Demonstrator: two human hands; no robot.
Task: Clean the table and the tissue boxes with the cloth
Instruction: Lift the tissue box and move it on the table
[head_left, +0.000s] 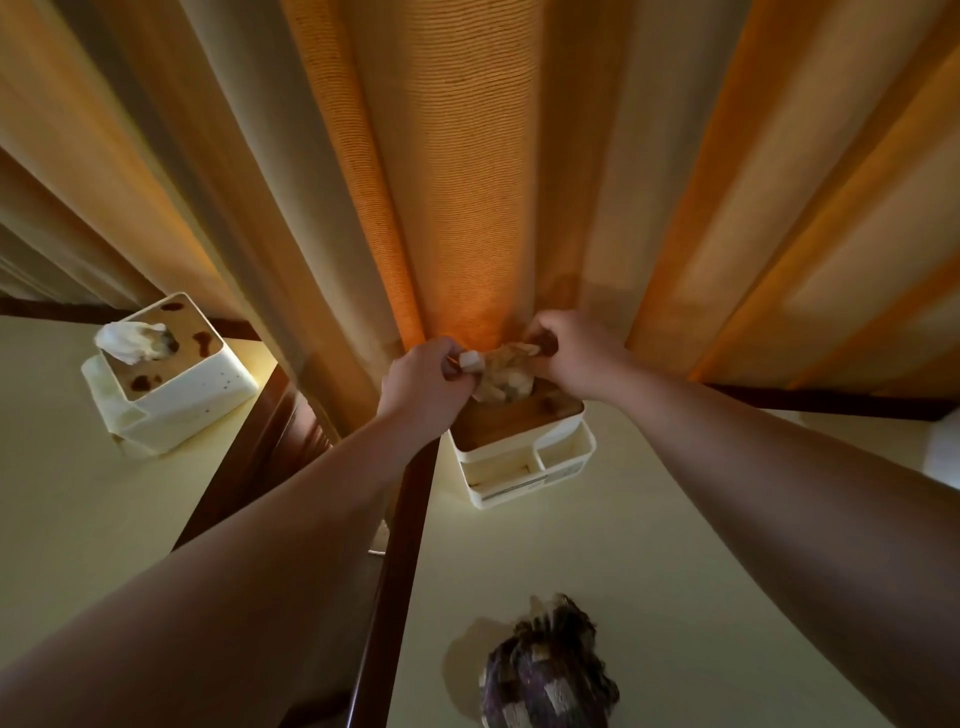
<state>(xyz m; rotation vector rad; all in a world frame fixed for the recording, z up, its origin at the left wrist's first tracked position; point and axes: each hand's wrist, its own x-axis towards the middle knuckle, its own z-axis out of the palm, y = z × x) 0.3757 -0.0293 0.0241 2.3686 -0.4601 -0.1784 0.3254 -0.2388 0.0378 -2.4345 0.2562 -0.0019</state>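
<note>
Both arms stretched forward, left hand (423, 382) and right hand (576, 353) close together, fingers curled, pinching

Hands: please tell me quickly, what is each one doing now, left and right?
Left hand: closed, pinching the tissue above the tissue box.
Right hand: closed, pinching the same tissue.

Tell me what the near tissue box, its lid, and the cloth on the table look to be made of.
Near tissue box: likely plastic; smooth cream walls with moulded compartments.
Its lid: looks like wood or bamboo; brown, matte, faint grain.
Cloth: woven or knitted fabric; dark, mottled, bunched, fuzzy edges.
</note>
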